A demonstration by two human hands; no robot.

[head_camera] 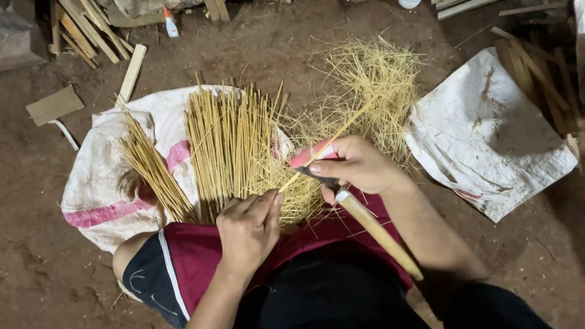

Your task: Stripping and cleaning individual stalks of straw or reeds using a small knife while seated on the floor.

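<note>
1. One view only, from the head camera: the left hand [248,228] pinches the near end of a thin bamboo stick [332,137] between thumb and fingers, over the lap. The stick runs up and to the right, away from the body, and crosses the right hand.
2. The right hand [356,164] is closed around a knife [365,219]. Its dark blade lies against the stick under the fingers, and its long pale wooden handle points back beside the right forearm. A red and white wrap covers the forefinger.
3. Risk, as I judge it: the blade is very near the fingers of both hands. If the stick snaps or the blade slips along it, it could cut the left thumb.
4. The stick is thin, so too much pressure could split it or make it uneven.
5. The handle end is close to the right thigh and could catch on the clothing.
6. Room: finished sticks [228,146] lie on a white sack [97,183] just beyond the left knee, and a pile of shavings [372,79] lies ahead, touching them. A second white sack [487,134] lies on the earth floor to the right, apart from the hands. Wood scraps [85,30] lie far at the top left edge.
</note>
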